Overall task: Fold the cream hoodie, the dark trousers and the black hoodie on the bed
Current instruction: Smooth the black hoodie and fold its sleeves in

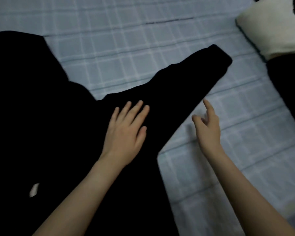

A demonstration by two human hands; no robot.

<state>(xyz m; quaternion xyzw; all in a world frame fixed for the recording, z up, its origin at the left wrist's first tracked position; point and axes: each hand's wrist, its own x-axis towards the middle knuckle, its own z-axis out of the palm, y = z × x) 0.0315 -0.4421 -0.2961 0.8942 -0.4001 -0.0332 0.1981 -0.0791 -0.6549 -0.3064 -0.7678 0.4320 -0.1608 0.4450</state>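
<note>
Left hand lies flat, fingers spread, on the black hoodie, right hand loose-fingered, holding nothing, over bare bed beside the sleeve's edge.

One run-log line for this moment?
black hoodie spread, sleeve out | left hand flat on sleeve | right hand open, above sheet

One black hoodie, two hands, one cream hoodie

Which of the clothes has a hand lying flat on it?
The black hoodie spread out on the bed: the left hand rests flat on its sleeve. The cream hoodie, far right, lies folded and untouched.
</note>
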